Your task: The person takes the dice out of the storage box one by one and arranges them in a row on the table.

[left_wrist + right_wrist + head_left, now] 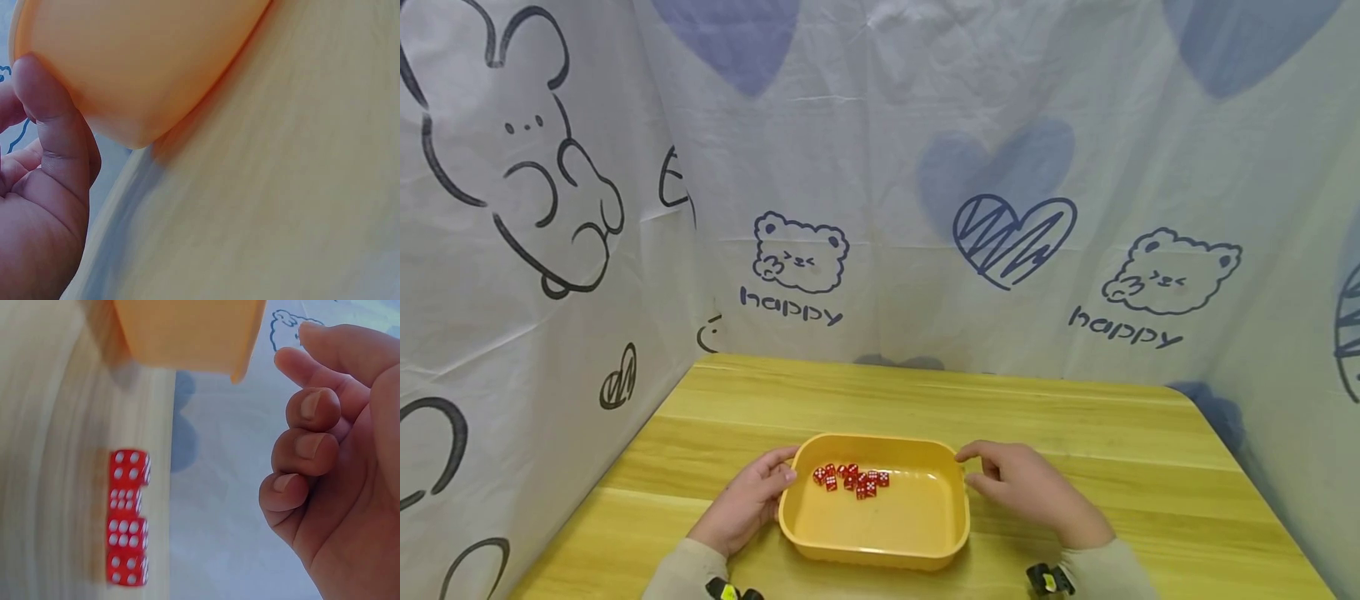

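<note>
A yellow plastic tray (895, 525) with rounded corners sits in front of me. Several red dice (861, 481) with white pips lie in a loose cluster towards its back left. My left hand (752, 496) grips the tray's left end, thumb over the rim and fingers outside. In the left wrist view, the thumb (53, 106) presses against the tray wall (144, 69). Beside the right rim is my right hand (1018, 483), fingers loosely bent and holding nothing. The right wrist view shows its fingertips (309, 447) apart from the tray (187, 337).
More red dice (128, 519) stand in a straight row on the table, seen in the right wrist view; in the head view the right hand hides them. The wood-grain table (820, 396) meets printed cloth (895, 275) at the back and sides.
</note>
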Tool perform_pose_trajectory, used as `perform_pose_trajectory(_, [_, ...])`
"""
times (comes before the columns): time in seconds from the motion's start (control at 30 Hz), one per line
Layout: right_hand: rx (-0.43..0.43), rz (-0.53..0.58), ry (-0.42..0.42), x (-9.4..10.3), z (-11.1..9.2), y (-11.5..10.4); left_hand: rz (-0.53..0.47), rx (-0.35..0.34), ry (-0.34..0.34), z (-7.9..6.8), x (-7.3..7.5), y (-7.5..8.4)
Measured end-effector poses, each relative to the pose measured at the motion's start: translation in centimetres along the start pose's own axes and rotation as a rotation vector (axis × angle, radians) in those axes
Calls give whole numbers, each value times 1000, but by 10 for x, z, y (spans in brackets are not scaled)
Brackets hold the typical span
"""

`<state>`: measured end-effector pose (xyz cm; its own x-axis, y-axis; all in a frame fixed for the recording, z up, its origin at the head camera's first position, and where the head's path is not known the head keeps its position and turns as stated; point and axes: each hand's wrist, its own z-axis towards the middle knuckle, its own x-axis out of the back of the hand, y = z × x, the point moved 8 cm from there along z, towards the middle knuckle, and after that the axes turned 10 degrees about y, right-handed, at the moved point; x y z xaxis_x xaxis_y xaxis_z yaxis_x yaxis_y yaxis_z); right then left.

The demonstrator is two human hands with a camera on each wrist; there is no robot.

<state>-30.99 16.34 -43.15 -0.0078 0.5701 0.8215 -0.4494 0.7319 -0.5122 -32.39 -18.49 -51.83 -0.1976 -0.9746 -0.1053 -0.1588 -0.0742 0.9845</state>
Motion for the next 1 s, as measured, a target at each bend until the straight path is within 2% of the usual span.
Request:
perform_pose_trajectory(0.6, [102,-14,-67,-23,31,-40,1,1,8,-1,-1,1])
perform_pose_trajectory(1.0, [119,0,-140,-54,52,-52,-5,-4,2,0,-1,0])
